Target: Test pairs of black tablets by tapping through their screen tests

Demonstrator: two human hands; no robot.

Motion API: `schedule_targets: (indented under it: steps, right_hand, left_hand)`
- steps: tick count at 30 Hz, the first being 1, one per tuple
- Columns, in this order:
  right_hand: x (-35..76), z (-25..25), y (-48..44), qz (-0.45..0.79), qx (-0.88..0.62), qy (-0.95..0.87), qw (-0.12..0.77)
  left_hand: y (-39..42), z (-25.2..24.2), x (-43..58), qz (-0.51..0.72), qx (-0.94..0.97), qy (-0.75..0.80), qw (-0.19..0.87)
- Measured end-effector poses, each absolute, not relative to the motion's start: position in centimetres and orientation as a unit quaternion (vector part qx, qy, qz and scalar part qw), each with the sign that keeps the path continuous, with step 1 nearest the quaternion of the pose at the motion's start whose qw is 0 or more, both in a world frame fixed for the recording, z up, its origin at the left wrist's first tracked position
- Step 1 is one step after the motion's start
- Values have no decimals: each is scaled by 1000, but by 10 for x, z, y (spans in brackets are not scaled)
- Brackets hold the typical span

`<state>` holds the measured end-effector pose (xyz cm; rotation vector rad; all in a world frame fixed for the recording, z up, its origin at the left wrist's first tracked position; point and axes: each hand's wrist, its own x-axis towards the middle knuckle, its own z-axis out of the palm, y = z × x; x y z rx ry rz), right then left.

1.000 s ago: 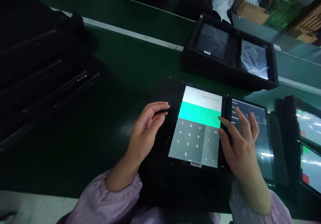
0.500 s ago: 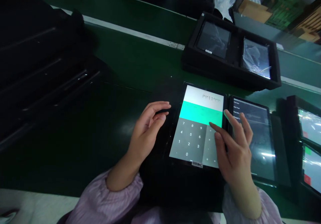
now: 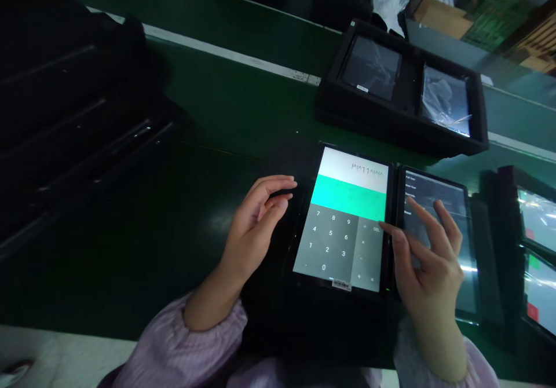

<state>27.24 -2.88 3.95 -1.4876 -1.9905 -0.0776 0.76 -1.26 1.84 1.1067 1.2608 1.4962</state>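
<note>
A tablet (image 3: 334, 243) lies in front of me, its lit screen showing a calculator keypad under a green band and a white strip of text. My right hand (image 3: 428, 260) is over its right edge, fingers spread, the index fingertip close to the DEL key; whether it touches the glass I cannot tell. Beneath that hand a second tablet (image 3: 460, 214) with a dark menu screen is partly covered. To the left of the calculator tablet, my left hand (image 3: 256, 226) hovers with bent fingers and thumb apart, holding nothing.
Behind the tablets stands a black tray (image 3: 406, 110) with two film-covered tablets in it. At the right edge are more tablets with bright screens (image 3: 541, 295). A stack of black trays (image 3: 78, 116) fills the left. Cardboard boxes (image 3: 441, 17) and a green crate (image 3: 490, 11) are at the back.
My right hand has moved right, from over the calculator's keys to the screen's right edge, uncovering the DEL key. My left hand has stayed put.
</note>
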Motion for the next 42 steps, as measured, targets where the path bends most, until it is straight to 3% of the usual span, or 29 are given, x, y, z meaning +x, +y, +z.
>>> schedule_targets:
  steps: [26, 36, 42]
  right_hand:
    - [266, 38, -31, -37, -572, -755, 318]
    - [255, 29, -19, -2, -577, -779, 247]
    - [260, 31, -19, -28, -612, -742, 274]
  left_hand:
    - [-14, 18, 9, 607, 442, 496, 436]
    - [-14, 19, 8, 606, 443, 495, 438]
    - [-15, 18, 8, 604, 452, 494, 432]
